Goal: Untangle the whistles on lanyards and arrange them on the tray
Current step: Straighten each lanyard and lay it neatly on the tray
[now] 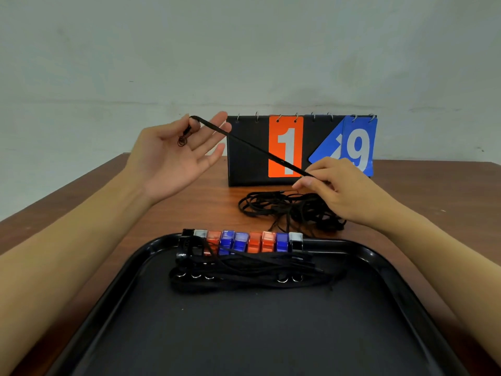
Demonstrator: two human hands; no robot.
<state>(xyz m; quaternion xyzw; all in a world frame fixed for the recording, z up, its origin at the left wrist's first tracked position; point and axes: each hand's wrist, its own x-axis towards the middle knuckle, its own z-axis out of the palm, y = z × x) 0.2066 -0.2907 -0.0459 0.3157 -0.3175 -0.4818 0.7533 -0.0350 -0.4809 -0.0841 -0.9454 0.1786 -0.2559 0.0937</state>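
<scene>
A black lanyard (pixel 260 150) is stretched taut between my hands, above the table. My left hand (pixel 173 158) is raised, palm up, pinching the lanyard's end between thumb and forefinger; a small black ring hangs there and the other fingers are spread. My right hand (pixel 339 191) pinches the lanyard lower down, just over a tangled pile of black lanyards (pixel 287 210) on the table. On the black tray (pixel 379 267), a row of several whistles (pixel 244 241) in black, silver, orange and blue lines the far rim, their lanyards bundled in front.
A black flip scoreboard (pixel 298 147) showing an orange 1 and a blue 9 stands at the back of the brown wooden table (pixel 81 213), close behind my right hand. A pale wall rises behind it.
</scene>
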